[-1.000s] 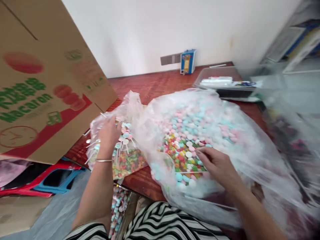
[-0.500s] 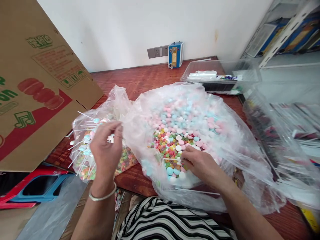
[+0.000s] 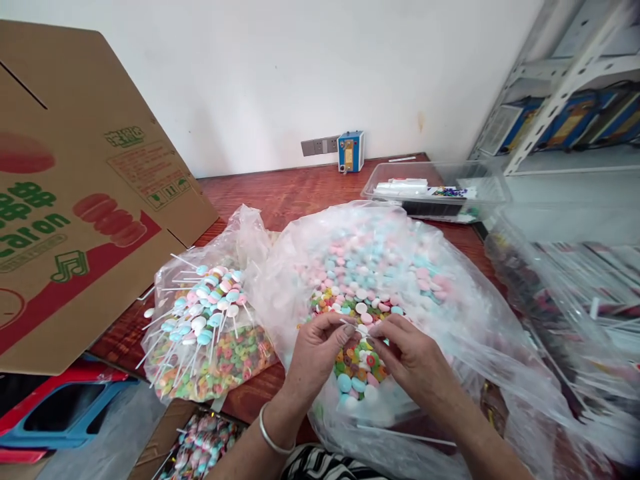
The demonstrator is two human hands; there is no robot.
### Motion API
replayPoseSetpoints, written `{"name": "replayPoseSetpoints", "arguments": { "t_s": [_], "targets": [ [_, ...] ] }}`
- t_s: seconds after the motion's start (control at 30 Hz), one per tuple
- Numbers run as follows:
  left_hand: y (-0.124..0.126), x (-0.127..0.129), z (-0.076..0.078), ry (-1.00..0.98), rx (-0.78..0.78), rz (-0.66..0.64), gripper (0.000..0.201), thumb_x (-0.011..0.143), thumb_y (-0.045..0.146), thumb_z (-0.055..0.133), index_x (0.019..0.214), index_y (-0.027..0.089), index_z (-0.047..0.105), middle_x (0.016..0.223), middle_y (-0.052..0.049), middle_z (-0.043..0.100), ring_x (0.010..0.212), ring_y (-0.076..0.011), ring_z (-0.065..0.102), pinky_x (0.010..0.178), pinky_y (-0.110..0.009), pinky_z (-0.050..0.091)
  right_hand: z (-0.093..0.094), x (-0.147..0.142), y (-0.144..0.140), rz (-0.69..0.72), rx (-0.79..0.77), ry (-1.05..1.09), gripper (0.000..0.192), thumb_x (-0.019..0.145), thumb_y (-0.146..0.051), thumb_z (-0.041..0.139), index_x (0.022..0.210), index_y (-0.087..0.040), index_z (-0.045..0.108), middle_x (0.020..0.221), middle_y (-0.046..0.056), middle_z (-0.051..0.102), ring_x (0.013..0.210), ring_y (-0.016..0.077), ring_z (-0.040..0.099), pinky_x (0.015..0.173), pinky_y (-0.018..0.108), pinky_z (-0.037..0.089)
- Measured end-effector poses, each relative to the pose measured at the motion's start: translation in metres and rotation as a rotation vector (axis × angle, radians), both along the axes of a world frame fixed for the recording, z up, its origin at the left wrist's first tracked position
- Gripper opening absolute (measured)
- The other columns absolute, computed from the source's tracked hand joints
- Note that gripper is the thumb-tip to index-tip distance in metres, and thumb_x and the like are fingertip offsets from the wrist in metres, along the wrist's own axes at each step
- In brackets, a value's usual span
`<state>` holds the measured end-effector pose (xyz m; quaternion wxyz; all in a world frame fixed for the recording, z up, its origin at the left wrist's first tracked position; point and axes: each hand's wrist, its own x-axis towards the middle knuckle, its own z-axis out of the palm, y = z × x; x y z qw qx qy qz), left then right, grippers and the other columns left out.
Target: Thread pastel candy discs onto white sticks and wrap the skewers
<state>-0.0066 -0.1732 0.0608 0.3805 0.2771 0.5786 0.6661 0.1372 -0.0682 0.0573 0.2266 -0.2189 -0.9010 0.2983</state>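
My left hand [image 3: 317,350] and my right hand [image 3: 415,353] meet over the large clear plastic bag [image 3: 470,280], fingertips pinched close together. Between them runs a thin white stick [image 3: 349,323], with the fingers of both hands closed on it. Whether a candy sits at its end is hidden by my fingertips. Below lie round pink, blue and white candies [image 3: 344,383] and small coloured ring candies [image 3: 345,363] in the bag's opening. To the left, several stick candies [image 3: 210,303] rest on a smaller bag of ring candies [image 3: 250,350].
A printed cardboard box [image 3: 125,220] stands at the left. Below the table edge is an open carton of wrapped colourful pieces [image 3: 205,443]. Clear plastic trays [image 3: 435,190] and packs of white sticks [image 3: 590,273] lie at the right. A blue device [image 3: 351,152] stands by the wall.
My left hand has moved right, from above the stick candies to my right hand, and now grips the stick. My right hand has stayed over the large bag. The view has tilted up.
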Motion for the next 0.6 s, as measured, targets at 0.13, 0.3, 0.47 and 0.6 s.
{"name": "replayPoseSetpoints", "arguments": {
  "t_s": [0.13, 0.3, 0.47, 0.6],
  "targets": [
    [-0.001, -0.001, 0.002, 0.029, 0.034, -0.032, 0.013, 0.081, 0.029, 0.070, 0.088, 0.017, 0.070, 0.081, -0.003, 0.073, 0.075, -0.0153, 0.070, 0.075, -0.028, 0.057, -0.002, 0.000, 0.003, -0.014, 0.039, 0.063, 0.016, 0.092, -0.019, 0.049, 0.088, -0.022, 0.064, 0.090, 0.006, 0.062, 0.085, 0.0205, 0.061, 0.072, 0.031, 0.049],
    [-0.002, -0.014, -0.002, 0.167, 0.017, -0.090, 0.028, 0.086, 0.028, 0.062, 0.112, 0.020, 0.062, 0.105, -0.007, 0.071, 0.095, -0.0197, 0.069, 0.087, -0.034, 0.055, -0.004, 0.002, 0.004, -0.099, -0.040, 0.252, 0.013, 0.095, -0.024, 0.049, 0.097, -0.023, 0.061, 0.095, 0.005, 0.067, 0.092, 0.0202, 0.064, 0.082, 0.031, 0.050],
    [-0.019, -0.039, -0.015, 0.757, -0.357, -0.054, 0.028, 0.088, 0.025, 0.055, 0.114, 0.021, 0.063, 0.107, -0.008, 0.071, 0.099, -0.0237, 0.066, 0.089, -0.040, 0.051, -0.001, 0.007, 0.008, -0.331, -0.180, 0.303, 0.021, 0.096, -0.033, 0.048, 0.108, -0.021, 0.062, 0.081, 0.002, 0.067, 0.069, 0.0156, 0.063, 0.062, 0.024, 0.048],
    [-0.044, -0.058, -0.024, 1.035, -0.528, 0.029, 0.022, 0.088, 0.022, 0.050, 0.103, 0.023, 0.066, 0.104, -0.006, 0.072, 0.097, -0.0248, 0.065, 0.088, -0.041, 0.049, 0.000, 0.008, 0.015, -0.340, -0.125, 0.173, 0.022, 0.096, -0.032, 0.046, 0.099, -0.021, 0.064, 0.076, 0.001, 0.066, 0.068, 0.0155, 0.061, 0.063, 0.024, 0.044]
  ]
}}
